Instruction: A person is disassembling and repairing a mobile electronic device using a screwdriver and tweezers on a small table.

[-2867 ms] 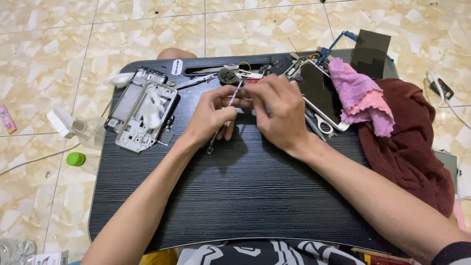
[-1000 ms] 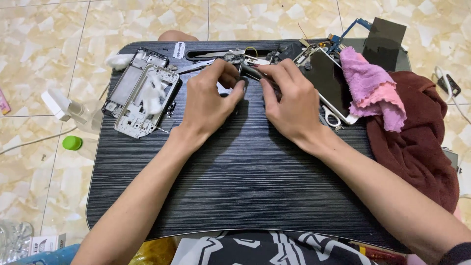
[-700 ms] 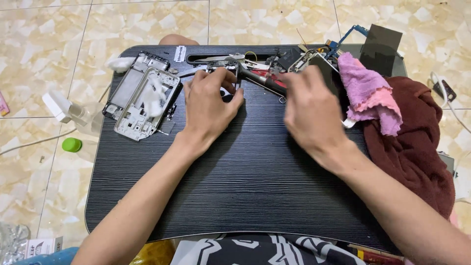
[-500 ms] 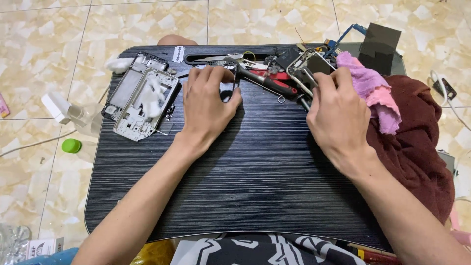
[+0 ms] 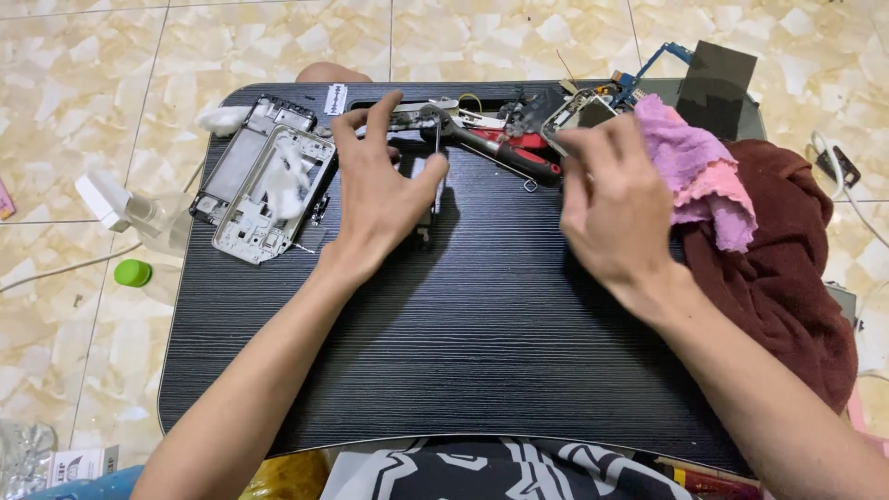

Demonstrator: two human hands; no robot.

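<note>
My left hand (image 5: 375,190) rests on the black lap table (image 5: 463,352), fingers spread upward, its thumb pinching a thin metal tool (image 5: 435,153) that runs along the thumb side. My right hand (image 5: 611,199) reaches to the back right, fingertips on a stripped phone body (image 5: 582,109); the back of the hand hides whether anything is in it. A red-handled tool (image 5: 514,148) lies between the two hands. A silver phone frame (image 5: 269,181) lies to the left of my left hand.
A pink cloth (image 5: 694,167) lies on a maroon cloth (image 5: 787,259) at the right edge. A dark square panel (image 5: 713,88) and a blue circuit strip (image 5: 648,65) sit at the back right. A clear spray bottle (image 5: 139,213) and green cap (image 5: 132,272) lie on the tiled floor.
My right hand left the spot beside my left hand and moved right to the phone body near the pink cloth. My left hand stayed put and spread its fingers.
</note>
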